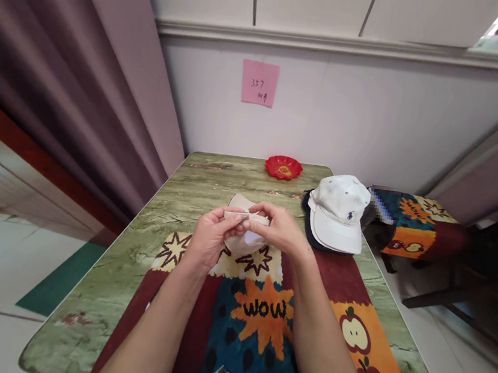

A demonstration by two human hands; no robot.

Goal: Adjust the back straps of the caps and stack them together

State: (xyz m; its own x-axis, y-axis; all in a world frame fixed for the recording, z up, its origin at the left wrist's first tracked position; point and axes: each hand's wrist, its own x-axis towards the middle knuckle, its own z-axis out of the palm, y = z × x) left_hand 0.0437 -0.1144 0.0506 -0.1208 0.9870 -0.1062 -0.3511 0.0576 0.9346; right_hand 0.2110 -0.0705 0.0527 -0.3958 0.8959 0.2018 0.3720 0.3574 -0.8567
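A pale beige cap (241,202) is in front of me over the patterned cloth, mostly hidden behind my hands. Its adjustable back strap (259,218) faces me, with what looks like a small metal buckle near the middle. My left hand (211,231) pinches the strap's left part between thumb and fingers. On the other side, my right hand (285,228) grips the strap's right part, its thumb close to the left fingertips. To the right, a white cap (341,201) with a small dark logo lies stacked on other caps, with a dark one (310,236) at the bottom.
A red scalloped dish (283,168) stands near the table's back edge. The colourful cloth (253,338) covers the front middle of the green wood-patterned table (94,294). A pink note (260,83) is on the wall. A stool with a similar cloth (421,226) stands at right.
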